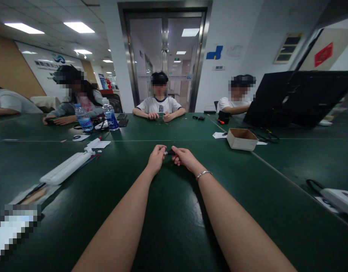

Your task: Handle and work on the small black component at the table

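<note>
Between my two hands is a small black object with a silver end (169, 152), held just above the green table (174, 204). My left hand (156, 158) pinches its silver end between thumb and fingers. From the other side, my right hand (185, 158) grips the black part, its fingers curled. A bracelet (203, 173) circles my right wrist. The object's exact kind is too small to make out, and my fingers cover much of it.
To the left lie a long white power strip (66, 168), paper scraps (98, 143) and two water bottles (110, 115). On the right are an open cardboard box (242, 140), a black monitor (295, 98) and a white device (339, 200). People sit across the table.
</note>
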{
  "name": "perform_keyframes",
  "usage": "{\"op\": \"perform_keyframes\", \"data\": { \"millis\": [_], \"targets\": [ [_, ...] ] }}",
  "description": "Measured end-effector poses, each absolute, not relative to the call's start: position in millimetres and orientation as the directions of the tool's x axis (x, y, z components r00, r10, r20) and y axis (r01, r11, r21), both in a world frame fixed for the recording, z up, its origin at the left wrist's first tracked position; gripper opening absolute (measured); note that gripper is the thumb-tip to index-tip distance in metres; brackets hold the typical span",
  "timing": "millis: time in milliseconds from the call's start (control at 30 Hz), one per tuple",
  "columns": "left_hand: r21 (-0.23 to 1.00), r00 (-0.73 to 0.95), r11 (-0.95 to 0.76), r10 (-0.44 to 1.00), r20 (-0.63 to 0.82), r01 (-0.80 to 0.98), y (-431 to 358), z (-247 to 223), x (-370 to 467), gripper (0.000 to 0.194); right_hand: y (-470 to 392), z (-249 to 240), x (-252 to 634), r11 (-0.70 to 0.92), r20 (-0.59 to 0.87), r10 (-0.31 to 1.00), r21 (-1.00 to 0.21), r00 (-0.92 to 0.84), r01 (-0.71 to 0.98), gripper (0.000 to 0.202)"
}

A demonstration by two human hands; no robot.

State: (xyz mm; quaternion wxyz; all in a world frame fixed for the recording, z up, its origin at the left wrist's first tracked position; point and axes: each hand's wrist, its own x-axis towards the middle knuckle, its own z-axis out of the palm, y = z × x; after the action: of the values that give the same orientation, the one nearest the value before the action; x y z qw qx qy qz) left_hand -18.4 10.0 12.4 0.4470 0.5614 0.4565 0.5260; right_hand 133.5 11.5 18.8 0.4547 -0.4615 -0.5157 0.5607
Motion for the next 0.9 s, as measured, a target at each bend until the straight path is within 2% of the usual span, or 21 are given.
{"op": "perform_keyframes", "data": {
  "millis": [900],
  "targets": [
    [0.972, 0.034, -0.219, 0.976, 0.216, 0.082, 18.5, 0.1, -20.3, 0.022, 8.8, 22.2, 133.1, -0.074, -0.067, 0.985, -0.997, -0.158, -0.037, 0.031]
  ]
}}
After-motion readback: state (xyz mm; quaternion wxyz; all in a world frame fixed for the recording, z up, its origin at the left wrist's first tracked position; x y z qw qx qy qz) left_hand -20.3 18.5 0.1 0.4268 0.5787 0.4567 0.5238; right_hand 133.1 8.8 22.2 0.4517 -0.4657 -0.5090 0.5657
